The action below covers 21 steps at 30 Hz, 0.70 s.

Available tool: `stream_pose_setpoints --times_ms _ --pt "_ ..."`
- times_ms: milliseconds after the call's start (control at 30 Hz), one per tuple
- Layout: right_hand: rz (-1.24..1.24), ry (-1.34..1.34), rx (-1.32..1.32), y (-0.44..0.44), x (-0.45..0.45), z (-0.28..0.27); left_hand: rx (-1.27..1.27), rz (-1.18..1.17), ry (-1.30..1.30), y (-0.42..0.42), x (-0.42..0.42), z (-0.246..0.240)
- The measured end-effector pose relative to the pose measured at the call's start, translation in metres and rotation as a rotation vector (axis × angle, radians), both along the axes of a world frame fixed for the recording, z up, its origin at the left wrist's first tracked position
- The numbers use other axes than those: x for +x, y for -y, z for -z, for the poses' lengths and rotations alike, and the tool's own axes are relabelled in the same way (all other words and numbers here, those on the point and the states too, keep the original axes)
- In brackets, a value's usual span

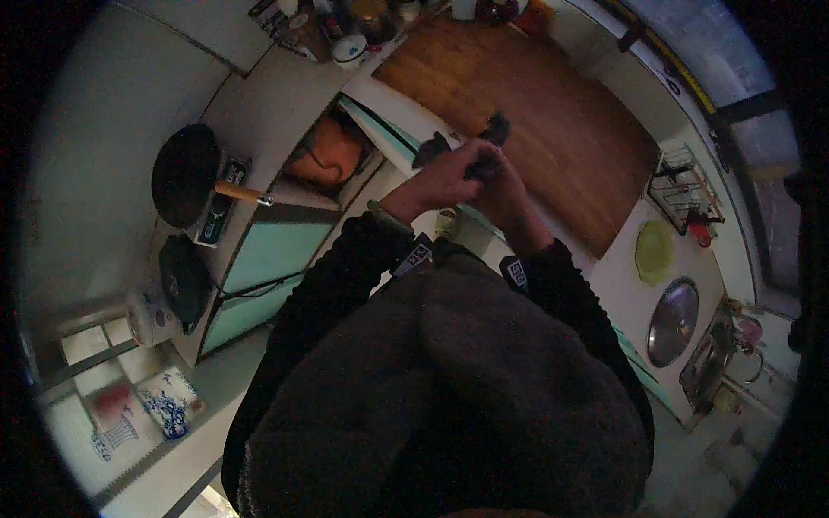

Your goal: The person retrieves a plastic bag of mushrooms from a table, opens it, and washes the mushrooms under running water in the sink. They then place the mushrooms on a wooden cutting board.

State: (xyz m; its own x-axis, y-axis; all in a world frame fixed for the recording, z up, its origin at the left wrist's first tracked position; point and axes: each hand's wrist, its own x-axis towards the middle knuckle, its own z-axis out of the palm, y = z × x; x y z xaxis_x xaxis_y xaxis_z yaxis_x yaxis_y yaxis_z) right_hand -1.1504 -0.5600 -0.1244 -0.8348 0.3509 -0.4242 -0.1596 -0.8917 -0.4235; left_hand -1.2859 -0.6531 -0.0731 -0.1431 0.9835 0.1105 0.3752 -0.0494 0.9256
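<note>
My left hand (447,178) and my right hand (508,188) meet in front of me, over the near edge of a brown wooden board (518,116) on the counter. Between them is bunched a dark, soft-looking item (482,167), perhaps cloth; its kind cannot be told. One dark end (497,128) sticks up beyond the fingers over the board, and another dark piece (431,150) shows beside my left hand. The fingers of both hands are curled round the dark item and partly hide it. A pale green bangle (388,218) is on my left wrist.
At left, a black pan (184,175) with a wooden handle rests on a cabinet near an open compartment holding something orange (333,155). Jars (369,19) stand at the back. To the right are a wire rack (683,188), a yellow-green mat (654,252), a metal lid (673,322) and a sink (709,362).
</note>
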Motion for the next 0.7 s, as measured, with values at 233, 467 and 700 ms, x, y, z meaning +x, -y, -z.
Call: stream_pose_setpoints --times_ms 233,467,700 --pt "0.169 0.148 0.849 -0.065 -0.085 0.014 0.046 -0.279 0.37 -0.012 -0.108 0.002" --pt "-0.201 0.754 2.05 -0.089 -0.184 0.047 -0.347 -0.547 0.431 0.001 -0.174 0.04" --pt "-0.252 0.735 2.078 -0.102 -0.209 0.085 -0.416 -0.448 0.062 -0.02 -0.204 0.089"
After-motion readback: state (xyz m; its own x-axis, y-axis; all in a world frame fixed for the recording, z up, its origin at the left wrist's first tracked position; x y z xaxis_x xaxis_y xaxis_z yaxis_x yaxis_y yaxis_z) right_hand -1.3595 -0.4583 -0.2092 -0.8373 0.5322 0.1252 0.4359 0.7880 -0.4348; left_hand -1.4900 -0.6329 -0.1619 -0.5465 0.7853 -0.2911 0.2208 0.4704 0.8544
